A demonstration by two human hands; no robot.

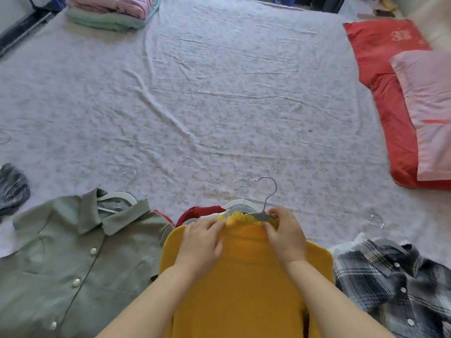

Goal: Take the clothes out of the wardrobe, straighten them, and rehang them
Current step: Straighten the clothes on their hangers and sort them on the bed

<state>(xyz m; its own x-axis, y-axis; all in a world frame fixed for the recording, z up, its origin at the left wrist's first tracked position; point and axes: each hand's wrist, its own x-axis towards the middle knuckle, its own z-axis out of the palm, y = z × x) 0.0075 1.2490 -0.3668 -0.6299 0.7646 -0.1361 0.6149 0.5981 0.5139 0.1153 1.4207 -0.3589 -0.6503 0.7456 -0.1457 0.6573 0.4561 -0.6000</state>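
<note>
A yellow top (246, 284) with a lace neckline lies on the bed at the bottom centre, on a grey hanger (264, 206) whose metal hook points away from me. My left hand (202, 242) pinches the left side of the neckline. My right hand (285, 235) grips the right side of the neckline together with the hanger's shoulder. Under the yellow top lie a red garment (195, 213) and a white hanger (241, 203). A green buttoned shirt (68, 259) on a white hanger lies to the left. A plaid shirt (395, 284) lies to the right.
The bed sheet (219, 106) is pale and wrinkled. Folded pink and green clothes (112, 13) sit at the far left corner. A red pillow (388, 93) and a pink pillow (429, 113) lie along the right edge. A dark grey garment (12, 189) lies at the left edge.
</note>
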